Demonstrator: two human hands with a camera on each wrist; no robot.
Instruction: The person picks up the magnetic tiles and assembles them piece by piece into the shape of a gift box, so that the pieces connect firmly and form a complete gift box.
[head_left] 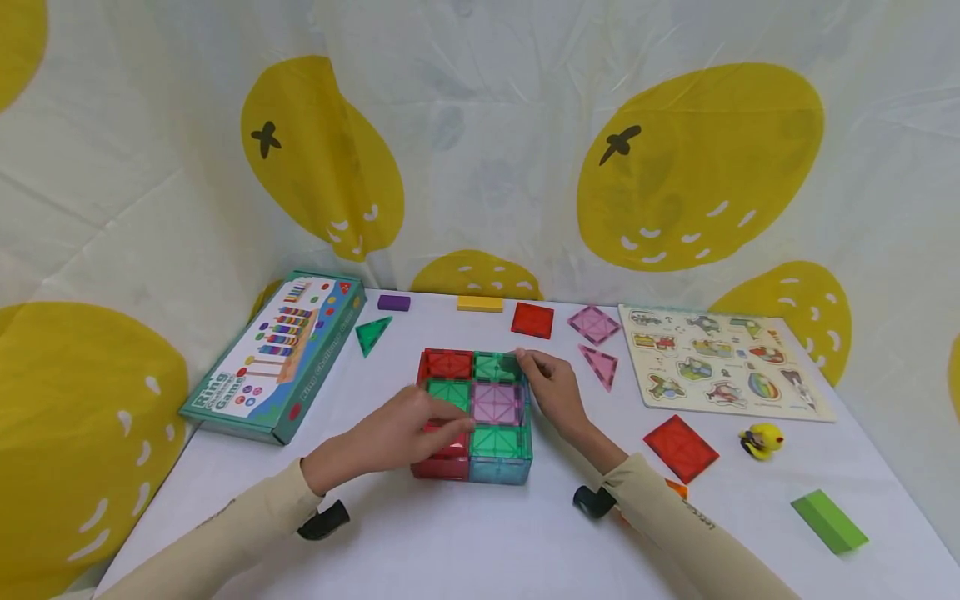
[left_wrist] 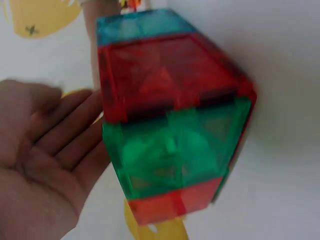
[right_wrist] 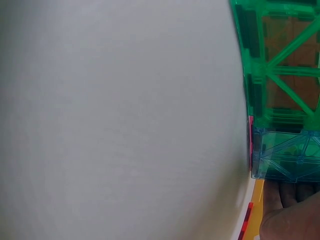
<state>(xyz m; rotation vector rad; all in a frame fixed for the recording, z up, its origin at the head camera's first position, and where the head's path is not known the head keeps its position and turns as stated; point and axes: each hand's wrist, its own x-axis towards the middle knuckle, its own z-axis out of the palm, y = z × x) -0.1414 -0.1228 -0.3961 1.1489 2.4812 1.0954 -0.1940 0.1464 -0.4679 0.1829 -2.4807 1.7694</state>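
Tile block [head_left: 496, 406]: translucent red, green, pink, blue panels.

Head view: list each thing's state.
Tile build, joined, standing.
Game box, closed.
Left hand, open, at tile build.
Right hand, at tile build, grip unclear.
Puzzle board, flat.
Near red tile, loose, flat.
Far red tile, loose, flat.
Green triangle, loose, flat.
Pink square, loose, flat.
Pink triangle, loose, flat.
Purple block, lying.
Yellow block, lying.
Green block, lying.
Yellow toy, posture unclear.
Orange piece, mostly hidden.
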